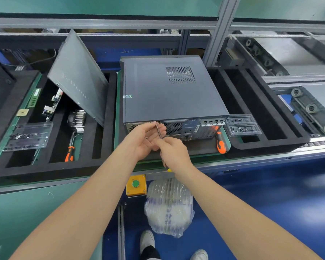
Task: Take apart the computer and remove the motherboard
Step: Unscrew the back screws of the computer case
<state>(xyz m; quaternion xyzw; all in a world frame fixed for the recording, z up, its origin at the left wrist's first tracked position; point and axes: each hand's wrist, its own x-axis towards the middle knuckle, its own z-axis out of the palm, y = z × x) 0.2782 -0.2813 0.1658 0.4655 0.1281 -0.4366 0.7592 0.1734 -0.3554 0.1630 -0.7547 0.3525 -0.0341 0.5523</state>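
Note:
A grey computer case (169,91) lies flat on a green-edged tray (117,102), closed, with its rear panel facing me. My right hand (174,149) grips a screwdriver (159,131) just in front of that panel; its thin shaft points up and its yellow handle end shows under the hand. My left hand (144,136) is palm up beside it, with thumb and fingertips pinching the shaft near the tip. The tip itself and any screw on it are too small to make out.
An orange-handled screwdriver (221,143) and a clear screw tray (242,124) lie right of the case, by black foam slots (261,109). Left, a removed side panel (77,77) leans over parts, another orange screwdriver (69,153) and clear tray (28,136). A yellow button box (136,184) and plastic bag (169,205) hang below.

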